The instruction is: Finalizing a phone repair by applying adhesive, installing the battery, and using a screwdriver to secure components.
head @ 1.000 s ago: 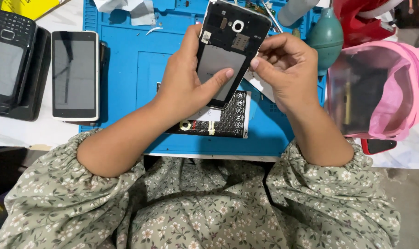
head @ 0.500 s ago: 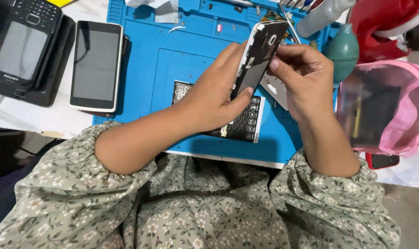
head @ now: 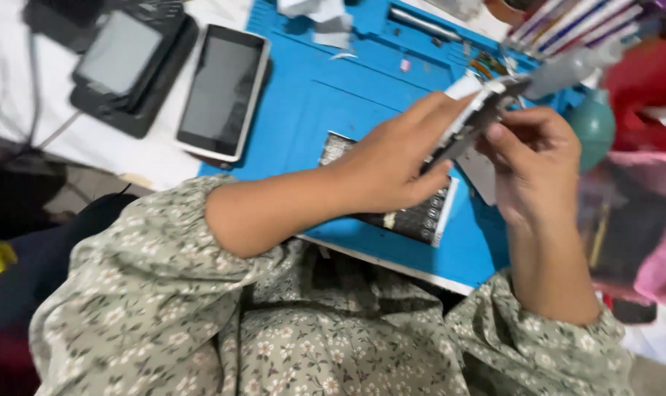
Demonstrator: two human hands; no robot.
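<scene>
We hold an opened phone [head: 474, 121] edge-on above the blue mat [head: 333, 95], our left hand [head: 392, 165] gripping its lower half, fingers wrapped around it. Our right hand [head: 527, 154] pinches its upper edge. A keypad board [head: 414, 216] lies beneath.

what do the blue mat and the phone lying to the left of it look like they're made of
Blue mat: probably silicone or soft rubber, matte, with moulded compartments along its far edge. Phone: a dark glass-like front that gives a faint sheen, set in a white frame that looks like plastic; its back is hidden.
</scene>
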